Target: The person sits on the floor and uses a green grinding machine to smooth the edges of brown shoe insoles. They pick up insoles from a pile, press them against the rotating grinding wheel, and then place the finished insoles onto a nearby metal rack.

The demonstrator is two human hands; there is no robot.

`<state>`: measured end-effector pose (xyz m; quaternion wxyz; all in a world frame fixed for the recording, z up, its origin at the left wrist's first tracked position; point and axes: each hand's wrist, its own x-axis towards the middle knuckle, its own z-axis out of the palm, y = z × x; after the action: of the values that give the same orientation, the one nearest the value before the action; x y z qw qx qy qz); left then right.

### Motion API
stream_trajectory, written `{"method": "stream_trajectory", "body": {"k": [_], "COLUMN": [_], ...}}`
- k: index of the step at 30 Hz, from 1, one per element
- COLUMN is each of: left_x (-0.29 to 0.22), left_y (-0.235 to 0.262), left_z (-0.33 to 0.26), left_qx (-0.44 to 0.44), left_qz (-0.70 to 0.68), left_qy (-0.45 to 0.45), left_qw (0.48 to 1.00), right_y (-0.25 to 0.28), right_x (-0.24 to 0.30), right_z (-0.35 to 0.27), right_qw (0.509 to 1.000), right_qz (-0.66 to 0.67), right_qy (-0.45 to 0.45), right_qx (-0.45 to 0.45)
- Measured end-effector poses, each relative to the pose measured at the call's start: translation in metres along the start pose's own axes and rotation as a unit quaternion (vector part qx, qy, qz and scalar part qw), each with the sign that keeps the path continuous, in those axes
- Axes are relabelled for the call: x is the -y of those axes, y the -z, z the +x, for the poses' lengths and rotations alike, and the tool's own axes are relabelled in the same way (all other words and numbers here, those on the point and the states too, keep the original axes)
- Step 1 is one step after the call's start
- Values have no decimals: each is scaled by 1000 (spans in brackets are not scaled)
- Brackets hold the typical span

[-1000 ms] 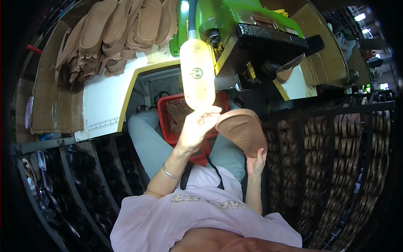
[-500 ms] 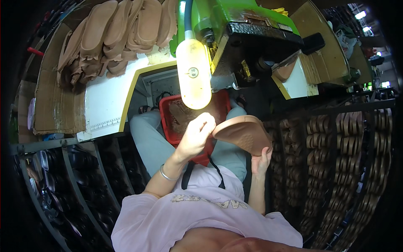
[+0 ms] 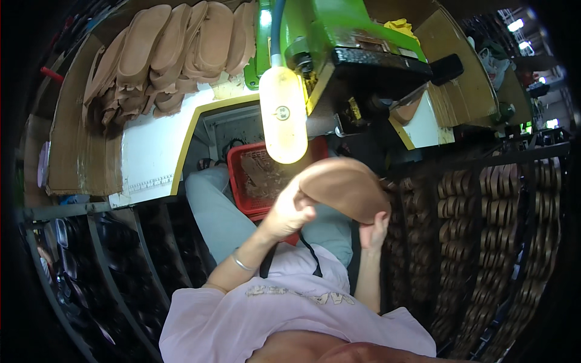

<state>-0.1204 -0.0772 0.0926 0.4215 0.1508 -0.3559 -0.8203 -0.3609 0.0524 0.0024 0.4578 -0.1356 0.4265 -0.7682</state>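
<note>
I hold a brown shoe sole (image 3: 345,186) up in front of me with both hands. My left hand (image 3: 285,213) grips its left end from below. My right hand (image 3: 374,231) supports its right edge from underneath. The sole lies nearly flat, just under a bright oblong lamp (image 3: 283,123) on a grey hose. Behind the lamp stands a green machine (image 3: 336,36) with a black head. A red plastic basket (image 3: 257,178) sits on my lap below the sole.
A pile of brown soles (image 3: 175,51) lies on the white bench (image 3: 148,154) at the upper left, beside cardboard sheets (image 3: 69,136). Racks filled with stacked soles (image 3: 502,206) stand to my right. Dark shelves with shoes (image 3: 72,266) are on my left.
Both hands have tilted the sole from a raised, slanted pose to lie flatter and have shifted it slightly left, up under the lamp.
</note>
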Motion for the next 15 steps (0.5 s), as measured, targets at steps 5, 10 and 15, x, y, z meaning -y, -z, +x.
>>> {"method": "stream_trajectory", "body": {"k": [5, 10, 15], "left_x": [6, 2, -9], "left_y": [-23, 5, 4], "left_z": [29, 53, 63], "left_qx": [-226, -221, -207], "left_qz": [204, 367, 385], "left_qy": [-108, -92, -125], "left_qw": [946, 899, 891], "right_y": [-6, -21, -38], "right_x": [-43, -58, -51], "right_z": [-18, -36, -42], "right_qw": [995, 978, 976], "right_qz": [29, 19, -1], "right_qy": [-93, -202, -209], "right_qx": [-2, 45, 65]}}
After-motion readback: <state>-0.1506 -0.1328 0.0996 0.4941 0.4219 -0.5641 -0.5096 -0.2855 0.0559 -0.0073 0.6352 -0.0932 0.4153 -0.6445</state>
